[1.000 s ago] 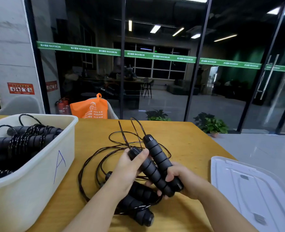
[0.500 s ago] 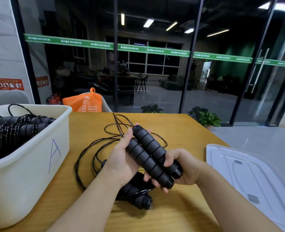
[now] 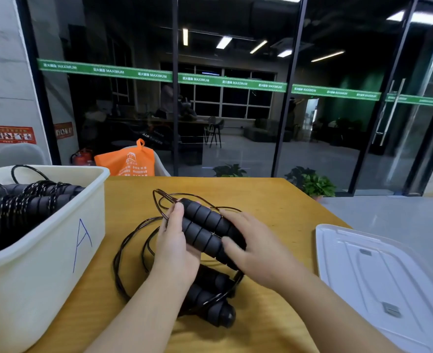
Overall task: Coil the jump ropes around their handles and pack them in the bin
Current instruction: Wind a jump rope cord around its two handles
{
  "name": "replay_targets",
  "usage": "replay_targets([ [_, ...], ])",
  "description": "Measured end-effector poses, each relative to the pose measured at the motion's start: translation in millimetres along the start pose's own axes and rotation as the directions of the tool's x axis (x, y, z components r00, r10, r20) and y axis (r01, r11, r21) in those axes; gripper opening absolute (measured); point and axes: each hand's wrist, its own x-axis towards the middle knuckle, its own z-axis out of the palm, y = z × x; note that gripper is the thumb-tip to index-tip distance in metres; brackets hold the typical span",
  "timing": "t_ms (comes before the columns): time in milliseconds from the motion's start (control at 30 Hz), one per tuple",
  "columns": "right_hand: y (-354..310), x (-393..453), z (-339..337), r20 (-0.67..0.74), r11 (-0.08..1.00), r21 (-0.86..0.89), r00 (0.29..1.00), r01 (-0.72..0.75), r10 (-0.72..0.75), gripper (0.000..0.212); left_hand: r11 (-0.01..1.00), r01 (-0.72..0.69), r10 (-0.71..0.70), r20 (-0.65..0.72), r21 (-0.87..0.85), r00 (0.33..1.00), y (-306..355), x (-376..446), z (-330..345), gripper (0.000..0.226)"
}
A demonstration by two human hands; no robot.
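The cream bin [image 3: 57, 240] at the left edge, with a blue "A" on its side, already has coiled jump ropes [image 3: 29, 200] in it — black handles wrapped in cord. Mid-frame, the left hand [image 3: 176, 247] grips a pair of black foam handles [image 3: 205, 228], while the right hand [image 3: 257, 247] rests loose, fairly straight fingers on them. More handles [image 3: 210, 299] and slack cord [image 3: 131, 240] lie on the wooden table [image 3: 274, 200] — the white lid [image 3: 378, 278] sits lower right.

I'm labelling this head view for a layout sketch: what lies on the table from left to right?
Cream plastic bin marked A → left hand → pair of black foam jump-rope handles → right hand → translucent white bin lid.
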Motion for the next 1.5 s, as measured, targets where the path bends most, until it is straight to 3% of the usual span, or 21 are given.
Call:
replay_targets([
  [100, -1, 0, 8, 0.103, 0.985, -0.172, 0.995, 0.017, 0.001, 0.089, 0.999, -0.032, 0.032, -0.043, 0.012, 0.999, 2, -1, 0, 0.039],
  [167, 3, 1, 11, 0.103, 0.972, -0.235, 0.994, -0.012, 0.037, 0.097, 0.998, -0.058, 0.059, -0.037, 0.027, 0.998, 1, -5, 4, 0.038],
  [267, 8, 4, 16, 0.041, 0.973, -0.220, 0.996, -0.074, 0.085, 0.085, 0.994, -0.088, 0.089, -0.014, 0.062, 0.996, -1, -9, 10, 0.033],
  [400, 8, 3, 15, -0.070, 0.981, -0.162, 0.993, -0.107, 0.097, 0.045, 0.977, -0.141, 0.144, -0.003, 0.160, 0.990, -1, -14, 18, 0.036],
  [467, 12, 3, 9, -0.114, 0.988, -0.114, 0.989, -0.106, 0.093, 0.038, 0.963, -0.193, 0.196, 0.007, 0.187, 0.981, 2, -15, 20, 0.045],
  [533, 19, 4, 4, -0.128, 0.993, -0.050, 0.987, -0.104, 0.097, 0.038, 0.933, -0.272, 0.283, -0.010, 0.236, 0.959, 3, -13, 15, 0.038],
  [600, 27, 4, -1, -0.123, 0.996, 0.032, 0.988, -0.088, 0.092, 0.038, 0.780, -0.388, 0.470, -0.052, 0.491, 0.881, 8, -10, 7, 0.023],
  [667, 35, 4, -5, -0.097, 0.996, 0.073, 0.993, -0.056, 0.063, 0.038, 0.457, -0.476, 0.651, 0.082, 0.751, 0.755, 11, -4, -5, 0.067],
  [733, 42, 3, -7, -0.063, 0.997, 0.074, 0.998, -0.016, 0.021, 0.042, 0.150, -0.524, 0.694, 0.289, 0.838, 0.660, 14, -3, -11, 0.101],
  [800, 47, 4, -7, -0.036, 0.997, 0.081, 0.999, 0.002, 0.001, 0.042, -0.087, -0.514, 0.670, 0.432, 0.853, 0.604, 12, 1, -15, 0.099],
  [833, 48, 4, -7, -0.032, 0.996, 0.091, 0.999, 0.007, -0.004, 0.041, -0.158, -0.510, 0.651, 0.477, 0.846, 0.590, 10, 4, -17, 0.083],
  [900, 50, 5, -5, -0.042, 0.990, 0.142, 0.999, 0.017, -0.011, 0.043, -0.239, -0.520, 0.649, 0.534, 0.820, 0.542, 7, 5, -19, 0.033],
  [933, 50, 4, -4, -0.049, 0.984, 0.178, 0.999, 0.016, -0.007, 0.046, -0.256, -0.521, 0.641, 0.546, 0.814, 0.539, 7, 3, -18, 0.023],
  [1000, 49, 4, -3, -0.057, 0.965, 0.263, 0.998, -0.004, 0.020, 0.052, -0.231, -0.557, 0.607, 0.566, 0.798, 0.558, 5, 2, -17, 0.036],
  [1067, 44, 4, -4, -0.023, 0.924, 0.380, 0.998, -0.045, 0.058, 0.051, -0.121, -0.621, 0.558, 0.571, 0.774, 0.602, 7, -3, -13, 0.043],
  [1133, 39, 5, -4, 0.020, 0.869, 0.488, 0.997, -0.079, 0.079, 0.047, -0.056, -0.682, 0.541, 0.596, 0.729, 0.594, 8, -8, -8, 0.045],
  [1267, 29, 7, 2, 0.104, 0.718, 0.686, 0.993, -0.118, 0.064, 0.051, -0.076, -0.721, 0.558, 0.629, 0.689, 0.542, 6, -17, 1, 0.051],
  [1300, 27, 7, 3, 0.114, 0.600, 0.790, 0.992, -0.129, 0.063, 0.055, -0.090, -0.723, 0.544, 0.642, 0.685, 0.540, 5, -20, 2, 0.054],
  [1367, 23, 10, 0, 0.113, 0.235, 0.963, 0.990, -0.130, 0.086, 0.062, -0.132, -0.733, 0.467, 0.694, 0.667, 0.548, -1, -23, 2, 0.057],
  [1433, 23, 9, -9, 0.110, -0.071, 0.992, 0.985, -0.101, 0.130, 0.055, -0.180, -0.748, 0.343, 0.754, 0.639, 0.561, -10, -26, 2, 0.052],
  [1500, 25, 9, -17, 0.139, -0.191, 0.976, 0.978, -0.108, 0.155, 0.047, -0.219, -0.772, 0.257, 0.799, 0.596, 0.544, -17, -31, 5, 0.048],
])
